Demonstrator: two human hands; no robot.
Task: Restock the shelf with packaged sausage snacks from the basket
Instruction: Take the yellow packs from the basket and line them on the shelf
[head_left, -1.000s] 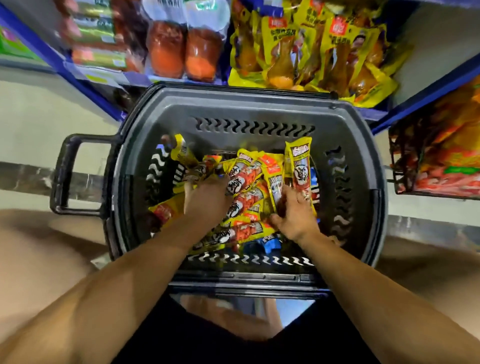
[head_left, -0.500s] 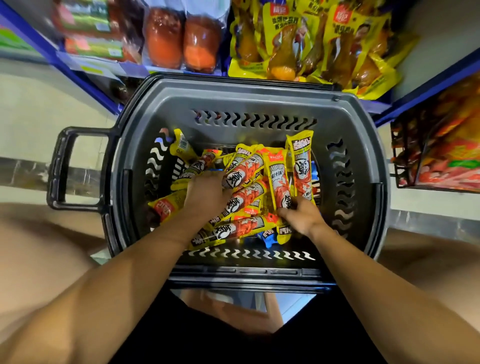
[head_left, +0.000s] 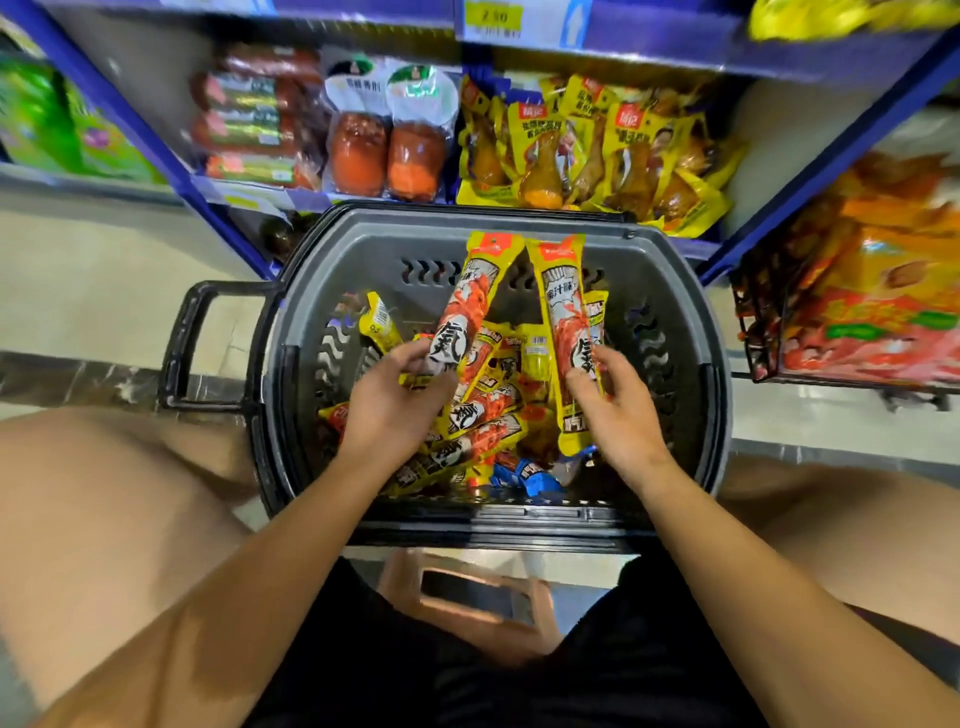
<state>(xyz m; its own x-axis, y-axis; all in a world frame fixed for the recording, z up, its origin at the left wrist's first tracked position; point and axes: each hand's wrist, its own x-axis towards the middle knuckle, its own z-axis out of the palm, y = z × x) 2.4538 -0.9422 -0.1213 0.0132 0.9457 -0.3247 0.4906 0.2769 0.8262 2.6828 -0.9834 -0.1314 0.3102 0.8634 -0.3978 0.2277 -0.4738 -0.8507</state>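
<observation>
Yellow sausage packs (head_left: 470, 312) in both hands (head_left: 400, 405) above grey basket (head_left: 691, 415).

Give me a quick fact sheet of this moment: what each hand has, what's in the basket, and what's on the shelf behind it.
left hand: grip closed on one long yellow-and-red sausage snack packet, lifted above the pile
right hand: grip closed on a second matching sausage packet, held upright
dark grey plastic basket: many more yellow sausage packets, plus a few blue ones
blue shelf: yellow chicken-leg packs, red sausages to their left
shelving step: not yet done
</observation>
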